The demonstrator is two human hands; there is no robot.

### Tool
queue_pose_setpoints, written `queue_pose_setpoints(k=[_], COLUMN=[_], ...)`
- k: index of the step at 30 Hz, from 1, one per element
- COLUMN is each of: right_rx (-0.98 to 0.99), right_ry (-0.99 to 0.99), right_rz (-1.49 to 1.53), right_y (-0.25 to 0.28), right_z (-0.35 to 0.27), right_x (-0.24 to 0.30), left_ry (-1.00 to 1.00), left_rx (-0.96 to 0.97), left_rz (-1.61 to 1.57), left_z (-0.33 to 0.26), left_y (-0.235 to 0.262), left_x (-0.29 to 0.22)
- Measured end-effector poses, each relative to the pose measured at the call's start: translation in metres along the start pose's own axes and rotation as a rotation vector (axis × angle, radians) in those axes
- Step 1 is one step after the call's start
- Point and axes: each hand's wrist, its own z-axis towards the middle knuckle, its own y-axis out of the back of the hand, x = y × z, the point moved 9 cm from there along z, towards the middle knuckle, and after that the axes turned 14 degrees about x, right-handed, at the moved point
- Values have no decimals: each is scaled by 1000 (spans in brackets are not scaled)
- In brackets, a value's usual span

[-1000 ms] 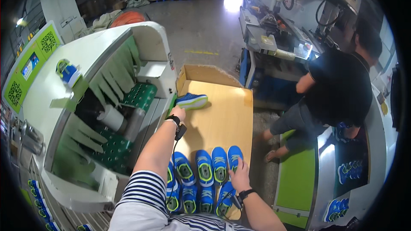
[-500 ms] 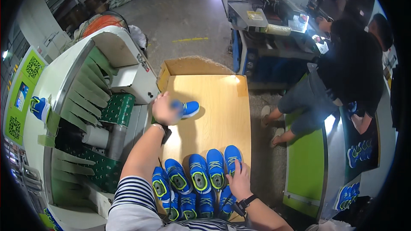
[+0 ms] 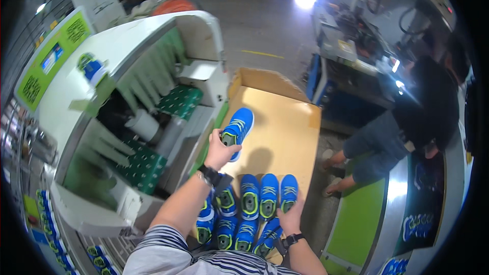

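In my left hand (image 3: 220, 150) is a blue sneaker (image 3: 240, 122) with yellow-green lining, gripped at its heel and opening. Its toe points away from me, and it is held above the wooden table (image 3: 277, 122). My right hand (image 3: 291, 219) closes around the heel end of another blue sneaker (image 3: 289, 186), the rightmost of the far row. Several matching sneakers stand close together between my forearms, in a far row (image 3: 269, 193) and a near row (image 3: 246, 234). Grey inserts show inside the openings.
On the left is a white machine (image 3: 168, 23) with hanging strips (image 3: 147, 76) and a green perforated conveyor belt (image 3: 178, 99). A raised cardboard edge (image 3: 275, 84) borders the table's far end. At the right, a person (image 3: 425, 102) stands beside a green-sided bench (image 3: 356, 219). More sneakers (image 3: 48, 219) sit at lower left.
My left hand has turned its sneaker from toe-right to toe-away. The view has swung left, so the table and machine appear farther right. My right hand stays at the rightmost sneaker.
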Motion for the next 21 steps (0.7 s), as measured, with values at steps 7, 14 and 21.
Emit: queue_pose_setpoints(k=[7, 14, 21], right_rx=[-81, 173, 461], right_ry=[92, 886, 772], right_rz=[422, 195, -172], right_y=[52, 1, -180], right_z=[47, 139, 226], right_x=[43, 358, 469], left_ry=[-354, -129, -104], left_rx=[-513, -948, -870], left_rz=[-446, 43, 152], left_z=[-167, -203, -171], left_y=[132, 197, 203], left_x=[-34, -4, 10])
